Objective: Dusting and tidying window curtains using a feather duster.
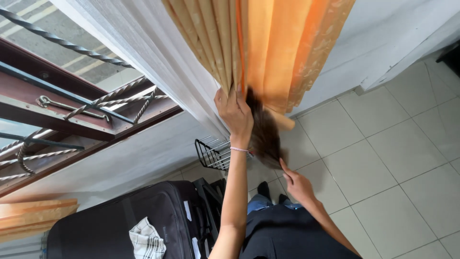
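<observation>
Fingers of the left hand (235,112) clamp the gathered orange curtain (268,48); the right hand (297,184) pinches the dark tassel (264,136) hanging near a black suitcase (124,225).

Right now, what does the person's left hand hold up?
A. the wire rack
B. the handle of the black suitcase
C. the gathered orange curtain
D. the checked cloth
C: the left hand closes around the bunched folds of the orange curtain, high above the black suitcase, the wire rack and the checked cloth.
</observation>
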